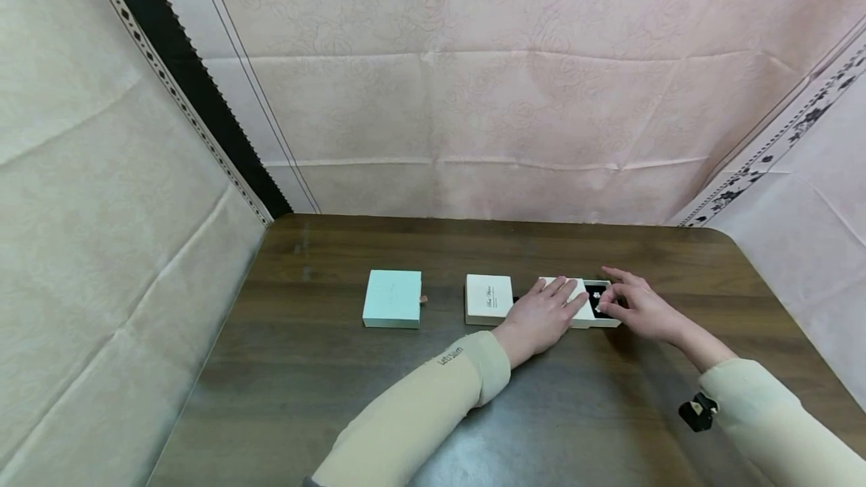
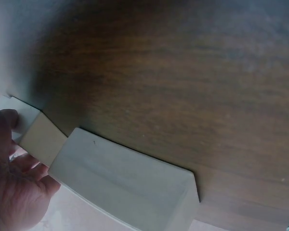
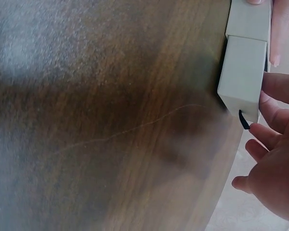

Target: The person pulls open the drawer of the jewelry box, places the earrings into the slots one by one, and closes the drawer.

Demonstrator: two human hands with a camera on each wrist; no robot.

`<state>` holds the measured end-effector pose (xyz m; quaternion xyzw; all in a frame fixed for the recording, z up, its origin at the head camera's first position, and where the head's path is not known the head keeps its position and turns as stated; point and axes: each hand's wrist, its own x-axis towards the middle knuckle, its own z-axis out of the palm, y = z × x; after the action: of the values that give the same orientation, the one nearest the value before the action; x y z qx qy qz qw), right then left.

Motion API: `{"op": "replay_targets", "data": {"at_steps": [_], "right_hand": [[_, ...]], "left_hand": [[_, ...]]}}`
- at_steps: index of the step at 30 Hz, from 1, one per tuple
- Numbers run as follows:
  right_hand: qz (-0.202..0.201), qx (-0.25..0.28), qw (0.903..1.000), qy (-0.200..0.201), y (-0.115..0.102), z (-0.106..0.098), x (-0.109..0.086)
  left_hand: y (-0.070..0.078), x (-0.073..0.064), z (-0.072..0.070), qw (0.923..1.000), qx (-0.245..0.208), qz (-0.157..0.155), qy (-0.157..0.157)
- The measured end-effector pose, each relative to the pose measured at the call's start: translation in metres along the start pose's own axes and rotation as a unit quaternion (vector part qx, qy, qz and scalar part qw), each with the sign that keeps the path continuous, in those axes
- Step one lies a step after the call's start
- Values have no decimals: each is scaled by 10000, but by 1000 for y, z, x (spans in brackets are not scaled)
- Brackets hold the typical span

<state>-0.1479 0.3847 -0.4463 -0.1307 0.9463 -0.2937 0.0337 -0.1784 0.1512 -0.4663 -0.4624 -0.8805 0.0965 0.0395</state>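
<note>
A slim white drawer box (image 1: 580, 314) lies on the table with its tray (image 1: 604, 322) slid out to the right. On the tray's black lining (image 1: 595, 290) is a small silvery piece of jewelry (image 1: 598, 297). My left hand (image 1: 541, 320) rests over the box's sleeve with fingers spread across the top; in the left wrist view its thumb (image 2: 8, 118) is against the side. Thumb and forefinger of my right hand (image 1: 639, 308) come together over the lining and pinch at the silvery piece. In the right wrist view a black ribbon tab (image 3: 243, 120) hangs from the tray's end.
Left of my left hand stands another white box (image 1: 489, 297) with dark script on its lid. Farther left sits a pale turquoise box (image 1: 392, 299) with a small brown tab. A brown wooden table (image 1: 325, 382) carries them all, with patterned cloth (image 1: 473, 96) hanging behind.
</note>
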Motion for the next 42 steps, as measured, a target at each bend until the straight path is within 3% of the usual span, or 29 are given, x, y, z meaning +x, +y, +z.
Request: {"op": "replay_targets", "data": {"at_steps": [26, 36, 42], "right_hand": [[130, -38, 9994, -313, 6, -6, 1], [-285, -259, 9993, -24, 3, -3, 1], [-394, -215, 9990, -49, 2, -2, -1]], "left_hand": [[-1, 1, 4, 9998, 61, 47, 169], [-1, 0, 2, 9997, 122, 78, 188], [-1, -1, 1, 9997, 132, 83, 191]]}}
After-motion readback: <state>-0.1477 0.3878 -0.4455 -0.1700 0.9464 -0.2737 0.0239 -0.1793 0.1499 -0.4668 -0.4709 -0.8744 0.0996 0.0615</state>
